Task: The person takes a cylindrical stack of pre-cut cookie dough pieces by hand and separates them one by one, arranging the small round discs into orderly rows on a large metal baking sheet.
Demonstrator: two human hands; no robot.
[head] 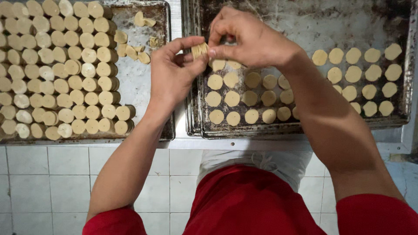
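Standing at a steel counter (177,26) over a white-tiled floor (43,178), a person in red is seen from above, w/ two worn, dark-stained baking trays set side by side. A short stack of dough discs (199,50) is held above the gap between the trays, just beyond the near-left corner of the right tray (305,17). Its long axis lies roughly level, running left-right w/ a slight tilt, so the disc faces point sideways, not up. The left hand (172,72) is curled, thumb and fingers pinching the stack's left end. The right hand (250,41) is bent over it, fingertips pinched on the right end. Flat dough rounds (250,98) are laid in rows on the right tray, approx. below the stack; more rounds (361,76) lie further right. The left tray (139,82) is packed w/ dough stacks lying on their sides (56,69), plus broken bits (135,48) near its right edge.
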